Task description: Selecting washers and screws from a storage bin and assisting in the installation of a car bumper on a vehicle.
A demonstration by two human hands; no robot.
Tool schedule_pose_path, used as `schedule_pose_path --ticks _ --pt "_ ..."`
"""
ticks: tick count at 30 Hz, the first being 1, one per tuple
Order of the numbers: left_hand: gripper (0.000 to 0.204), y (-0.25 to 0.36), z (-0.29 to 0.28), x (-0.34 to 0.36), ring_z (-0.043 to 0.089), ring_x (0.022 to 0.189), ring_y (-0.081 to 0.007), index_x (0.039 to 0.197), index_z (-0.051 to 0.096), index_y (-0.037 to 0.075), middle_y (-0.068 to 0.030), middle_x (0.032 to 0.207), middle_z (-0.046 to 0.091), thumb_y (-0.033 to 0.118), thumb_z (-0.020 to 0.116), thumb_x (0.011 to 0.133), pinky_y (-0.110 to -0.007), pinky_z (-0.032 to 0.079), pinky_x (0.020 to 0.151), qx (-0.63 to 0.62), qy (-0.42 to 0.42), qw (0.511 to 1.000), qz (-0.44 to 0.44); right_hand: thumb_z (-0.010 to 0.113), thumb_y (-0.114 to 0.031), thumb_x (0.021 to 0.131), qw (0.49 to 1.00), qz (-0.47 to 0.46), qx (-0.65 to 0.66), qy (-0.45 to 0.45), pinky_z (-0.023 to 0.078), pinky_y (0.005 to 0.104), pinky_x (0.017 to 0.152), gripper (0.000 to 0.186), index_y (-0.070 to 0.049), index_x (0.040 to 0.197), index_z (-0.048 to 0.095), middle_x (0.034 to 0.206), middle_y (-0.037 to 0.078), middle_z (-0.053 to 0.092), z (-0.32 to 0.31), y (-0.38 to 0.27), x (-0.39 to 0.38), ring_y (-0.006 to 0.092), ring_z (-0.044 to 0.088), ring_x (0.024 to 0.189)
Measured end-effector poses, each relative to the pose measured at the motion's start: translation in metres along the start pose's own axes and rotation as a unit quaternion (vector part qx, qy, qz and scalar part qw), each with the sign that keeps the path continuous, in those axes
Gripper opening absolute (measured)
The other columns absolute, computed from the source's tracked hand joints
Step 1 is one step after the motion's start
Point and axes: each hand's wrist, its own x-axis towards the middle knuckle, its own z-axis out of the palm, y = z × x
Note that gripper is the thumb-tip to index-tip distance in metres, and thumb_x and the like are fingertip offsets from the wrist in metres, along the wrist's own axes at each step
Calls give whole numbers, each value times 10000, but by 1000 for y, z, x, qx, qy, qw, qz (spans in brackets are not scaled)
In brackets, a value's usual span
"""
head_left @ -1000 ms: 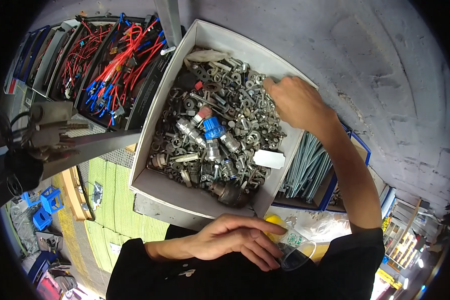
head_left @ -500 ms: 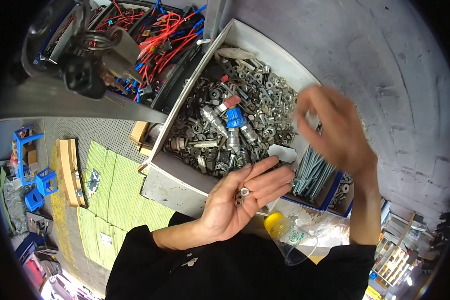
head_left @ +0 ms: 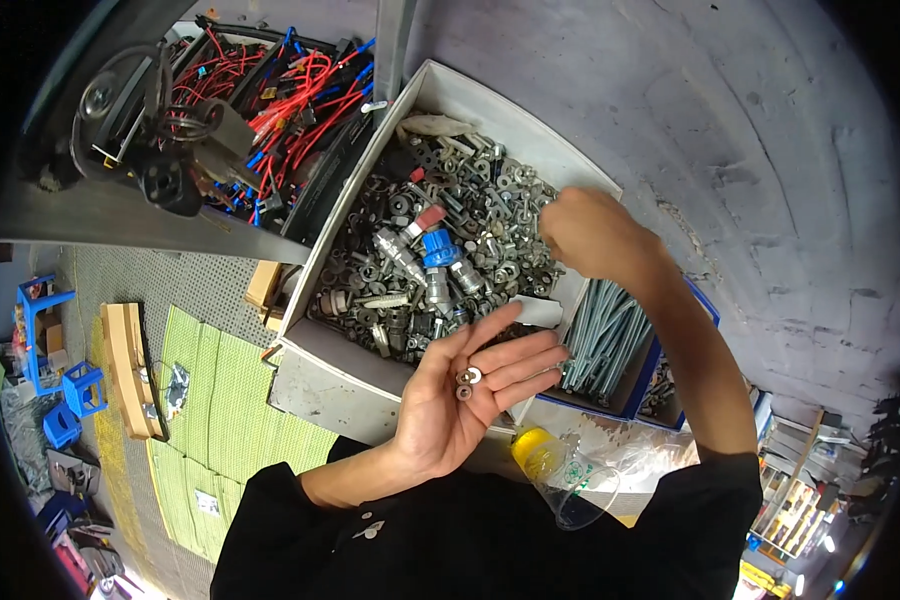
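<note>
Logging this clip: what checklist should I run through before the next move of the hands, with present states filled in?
1. Left hand palm up: ok, fingers extended.
2. Small ring-shaped metal parts resting on that palm: ok.
3. Right hand at the loose hardware: ok, by the right side of the white box.
4. Right fingertips in plain view: not ok, curled out of sight.
5. Anything pinched in the right hand: cannot tell.
6. Hands apart: ok.

Open from above over the left half of the white hardware box, past 1 blue-capped fitting mid-pile. Blocked far right by the right hand, at near edge by the left hand. Tight at far-left corner: 1 grey metal post.
</note>
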Motion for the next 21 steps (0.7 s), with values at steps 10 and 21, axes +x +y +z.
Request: schedule_pose_path --ticks 10,21 --pt "568 6 11 -29 423 1392 -473 1600 132 51 -370 1500 371 72 334 1071 -523 413 1156 75 -38 996 23 747 -68 686 999 28 30 4 541 481 677 78 -15 702 692 707 206 665 6 -4 11 410 677 755" --pt "633 15 5 -91 510 1314 -489 1540 239 -76 -402 1469 390 -35 346 918 -494 485 1101 64 -11 993 102 689 -60 662 996 74 43 -40 525 482 663 92 -29 749 696 759 190 685 9 -4 11 387 681 784"
